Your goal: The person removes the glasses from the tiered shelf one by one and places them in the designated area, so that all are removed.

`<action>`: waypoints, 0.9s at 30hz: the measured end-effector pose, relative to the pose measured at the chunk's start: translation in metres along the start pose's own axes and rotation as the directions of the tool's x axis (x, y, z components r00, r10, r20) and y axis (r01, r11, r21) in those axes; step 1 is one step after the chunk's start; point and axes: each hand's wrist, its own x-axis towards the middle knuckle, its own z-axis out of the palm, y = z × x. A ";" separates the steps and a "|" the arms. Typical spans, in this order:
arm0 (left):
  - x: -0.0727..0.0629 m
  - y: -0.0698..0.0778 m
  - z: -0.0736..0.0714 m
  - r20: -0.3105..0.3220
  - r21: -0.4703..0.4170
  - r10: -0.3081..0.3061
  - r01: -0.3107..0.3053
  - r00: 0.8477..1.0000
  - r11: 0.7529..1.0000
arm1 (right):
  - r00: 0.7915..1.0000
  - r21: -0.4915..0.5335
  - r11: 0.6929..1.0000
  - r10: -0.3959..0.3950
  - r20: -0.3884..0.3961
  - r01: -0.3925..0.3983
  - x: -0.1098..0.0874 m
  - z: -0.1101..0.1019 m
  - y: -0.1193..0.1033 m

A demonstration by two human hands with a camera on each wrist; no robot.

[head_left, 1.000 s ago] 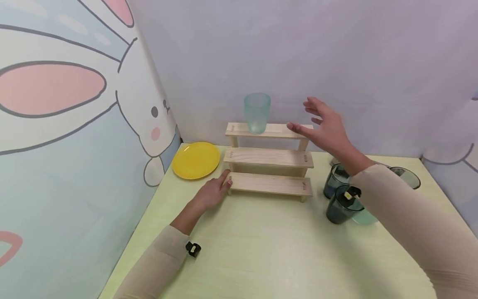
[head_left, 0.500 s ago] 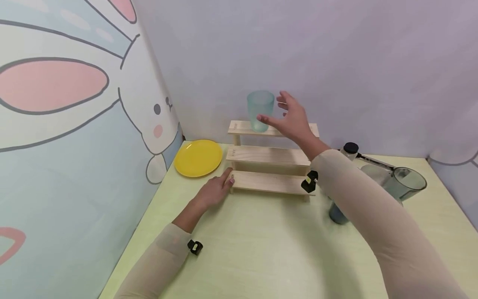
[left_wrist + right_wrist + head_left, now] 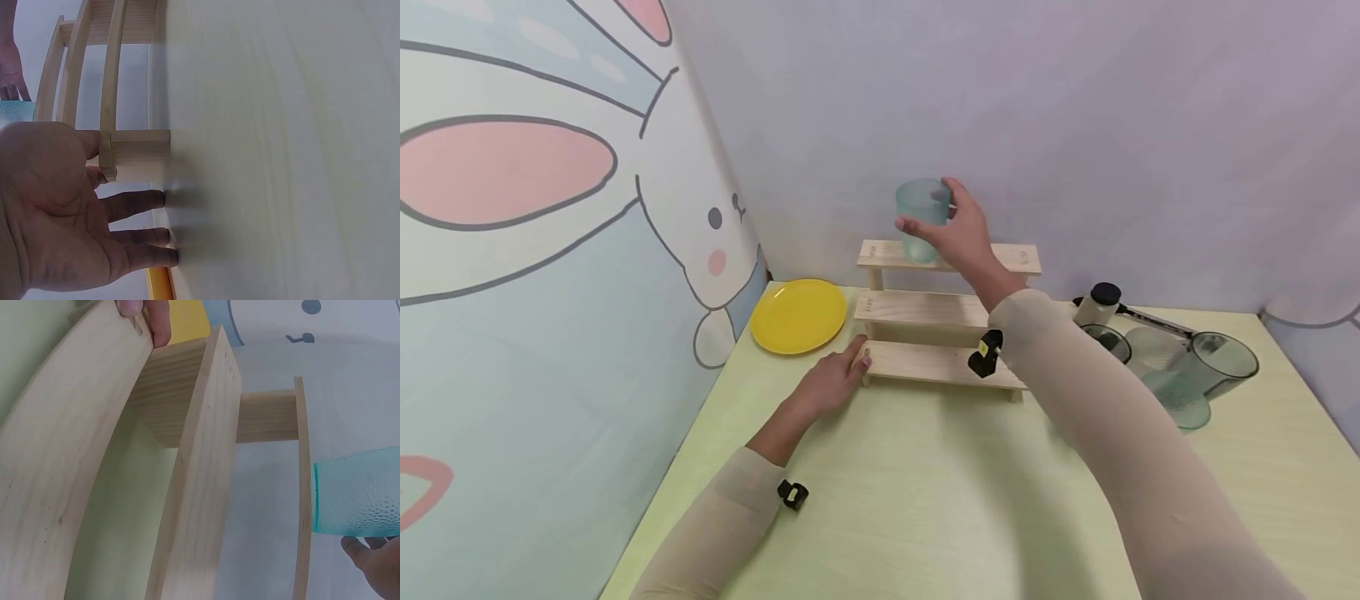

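A pale teal, translucent cup (image 3: pixel 921 204) stands upright on the top step of a three-tier wooden stand (image 3: pixel 917 309). My right hand (image 3: pixel 964 237) holds this cup from its right side, thumb across the front and fingers behind. The right wrist view shows the cup's textured wall (image 3: pixel 359 497) and its base at the top board. At the stand's lower left end, my left hand (image 3: pixel 831 383) pinches the bottom board between thumb and index finger. In the left wrist view, the other fingers of that left hand (image 3: pixel 62 212) reach down to the table.
A yellow plate (image 3: pixel 797 317) lies left of the stand. On the right are a black-capped jar (image 3: pixel 1099 304), a tilted grey glass (image 3: pixel 1225 362), a dark glass (image 3: pixel 1108 340) partly behind the right sleeve, and a clear greenish piece (image 3: pixel 1187 412). A wall rises behind the stand.
My right hand has moved left from beside the stand to the teal cup and now grips it. The cup has stayed on the top step, and my left hand has kept its place.
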 end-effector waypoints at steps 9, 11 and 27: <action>0.021 -0.032 0.022 -0.032 0.034 0.041 -0.039 0.999 0.999 | 1.000 -0.005 1.000 -0.020 -0.019 0.020 -0.001 0.002 0.003; 0.021 -0.032 0.021 -0.032 0.031 0.032 -0.031 0.999 0.999 | 1.000 -0.012 1.000 -0.023 -0.019 0.023 -0.001 0.001 0.003; 0.013 -0.023 0.017 -0.016 0.020 0.020 -0.019 1.000 1.000 | 0.999 0.012 0.999 -0.032 -0.030 0.032 -0.003 -0.001 0.011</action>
